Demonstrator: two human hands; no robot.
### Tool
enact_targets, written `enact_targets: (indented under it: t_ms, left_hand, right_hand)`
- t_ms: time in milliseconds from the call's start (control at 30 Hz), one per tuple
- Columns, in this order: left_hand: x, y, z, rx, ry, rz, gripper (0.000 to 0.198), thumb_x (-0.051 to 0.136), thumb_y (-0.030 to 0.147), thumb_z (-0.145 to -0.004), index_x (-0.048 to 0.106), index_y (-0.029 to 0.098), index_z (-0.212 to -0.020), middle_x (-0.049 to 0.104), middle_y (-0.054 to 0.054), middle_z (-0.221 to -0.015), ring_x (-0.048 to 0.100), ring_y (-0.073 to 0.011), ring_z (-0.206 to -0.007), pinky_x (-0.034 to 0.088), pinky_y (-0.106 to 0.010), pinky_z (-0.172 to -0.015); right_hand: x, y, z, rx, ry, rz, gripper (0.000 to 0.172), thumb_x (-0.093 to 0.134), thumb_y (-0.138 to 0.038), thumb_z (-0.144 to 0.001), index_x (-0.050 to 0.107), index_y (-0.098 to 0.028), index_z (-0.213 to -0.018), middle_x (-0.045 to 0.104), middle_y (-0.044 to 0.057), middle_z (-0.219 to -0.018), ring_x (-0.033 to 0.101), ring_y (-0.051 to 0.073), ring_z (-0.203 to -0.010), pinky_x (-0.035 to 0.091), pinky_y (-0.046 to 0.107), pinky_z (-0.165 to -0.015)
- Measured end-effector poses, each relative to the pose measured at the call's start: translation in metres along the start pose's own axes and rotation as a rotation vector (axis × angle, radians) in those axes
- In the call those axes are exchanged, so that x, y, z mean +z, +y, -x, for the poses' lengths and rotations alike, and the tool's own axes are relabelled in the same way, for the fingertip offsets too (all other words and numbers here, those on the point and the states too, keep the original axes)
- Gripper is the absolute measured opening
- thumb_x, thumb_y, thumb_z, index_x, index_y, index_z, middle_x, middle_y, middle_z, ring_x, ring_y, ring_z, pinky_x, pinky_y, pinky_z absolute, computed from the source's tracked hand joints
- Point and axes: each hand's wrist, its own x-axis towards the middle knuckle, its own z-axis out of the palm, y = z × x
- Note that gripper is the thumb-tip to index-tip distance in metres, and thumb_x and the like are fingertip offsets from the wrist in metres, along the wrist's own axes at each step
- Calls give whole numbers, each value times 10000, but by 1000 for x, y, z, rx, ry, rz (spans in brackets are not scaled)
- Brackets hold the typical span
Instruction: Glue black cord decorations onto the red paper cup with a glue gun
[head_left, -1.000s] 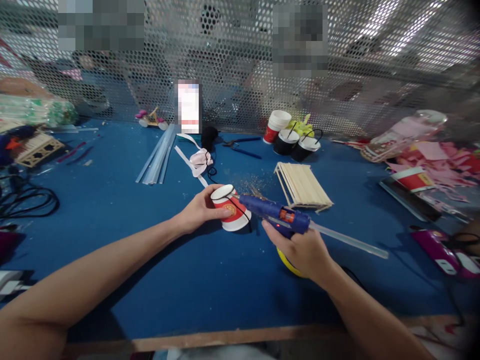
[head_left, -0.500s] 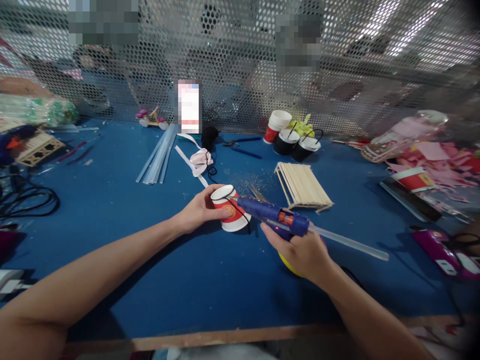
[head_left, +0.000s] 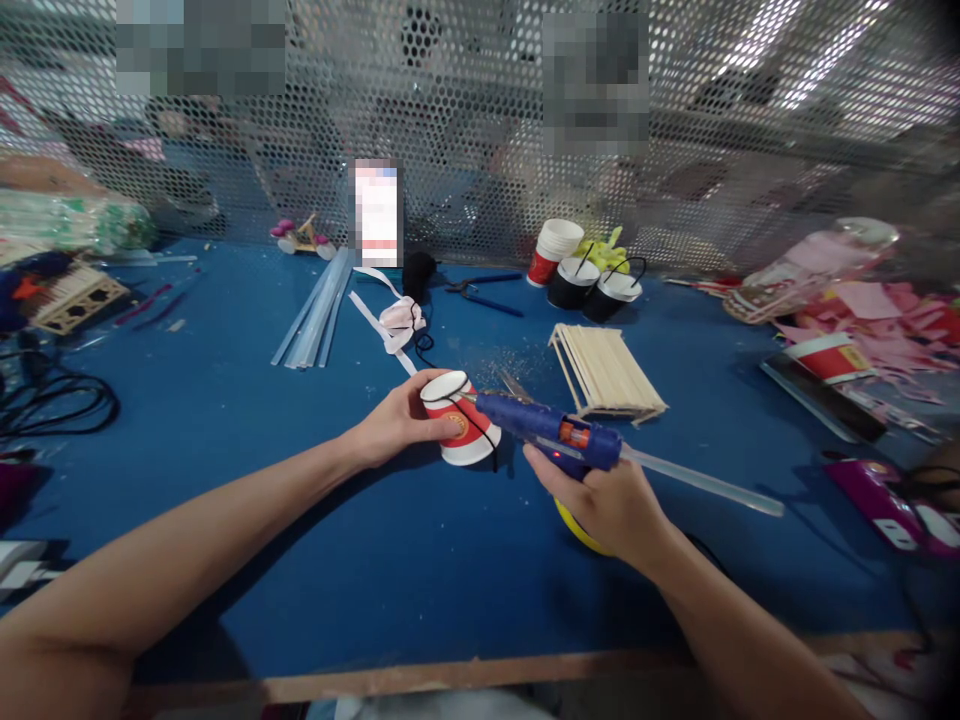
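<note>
My left hand (head_left: 409, 420) is closed around a red and white paper cup (head_left: 474, 440), its thumb across the printed front. A black cord (head_left: 474, 432) runs along the cup's upper end and hangs down its right side. In my right hand (head_left: 607, 500) is a blue glue gun (head_left: 551, 428), its tip at the cup's upper right edge, touching or very close. A clear glue stick (head_left: 705, 482) sticks out of the gun's back. Under the right hand shows part of a yellow round thing (head_left: 581, 528). Scissors (head_left: 514, 388) lie partly hidden behind the gun.
A wooden stick rack (head_left: 611, 372) lies beyond the gun. Further back stand stacked cups (head_left: 555, 250), two black-wrapped cups (head_left: 574, 284) and pliers (head_left: 484, 295). Glue sticks (head_left: 315, 310) and white ribbon (head_left: 401, 325) lie left. A purple power strip (head_left: 885, 505) sits right.
The glue gun and my right hand have shifted slightly to the right. The loose cord end now hangs a little closer against the cup. My left hand keeps its hold.
</note>
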Motion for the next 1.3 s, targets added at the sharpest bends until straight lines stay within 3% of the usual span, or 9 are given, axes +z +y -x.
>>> enact_targets:
  t_ms: [200,400,567,700,900,1067,1300]
  left_hand:
    - [0,0,0,4,-2,-3,516,740,153,-645,523,201,-1111,591,-70,-1132,580,-186,-980,421,-363,-908]
    - [0,0,0,1,-1,-7,521,742,160,-641,522,194,-1113,603,-73,-1102,586,-191,-965,425,-368,-902]
    - [0,1,1,-9,7,-5,522,745,159,-638,523,197,-1109,604,-71,-1100,587,-189,-963,422,-370,-904]
    - [1,1,1,-13,0,8,528,743,152,-644,513,201,-1117,606,-58,-1072,589,-168,-934,425,-361,-898]
    - [2,2,1,-8,2,-16,525,745,171,-638,515,186,-1110,599,-80,-1105,585,-193,-964,419,-375,-900]
    - [1,3,1,-12,-1,-14,536,744,169,-638,506,184,-1118,596,-85,-1119,581,-194,-967,417,-371,-902]
    - [1,4,2,-12,-25,-16,523,739,164,-646,507,192,-1114,599,-71,-1090,582,-186,-962,421,-359,-899]
  right_hand:
    - [4,3,5,-22,14,4,399,380,-59,-796,723,-219,-921,561,20,-441,599,180,-562,472,298,-590]
    - [3,2,4,-41,25,-24,421,373,-49,-779,728,-239,-903,580,25,-470,604,190,-590,474,315,-613]
    - [5,2,5,114,-24,-116,337,400,-173,-817,719,-232,-907,539,19,-435,611,204,-582,494,331,-609]
    - [8,-1,8,193,-11,-184,275,458,-314,-822,710,-218,-875,636,64,-600,643,238,-736,511,352,-653]
    - [7,7,9,99,-76,-77,363,397,-155,-803,713,-256,-948,632,32,-546,613,198,-588,504,345,-612]
    - [-2,3,-2,-57,38,32,451,372,-40,-755,725,-263,-925,617,47,-513,629,218,-643,512,349,-618]
    - [-3,0,0,18,-55,5,357,394,-122,-814,720,-233,-908,575,18,-462,606,181,-579,510,303,-593]
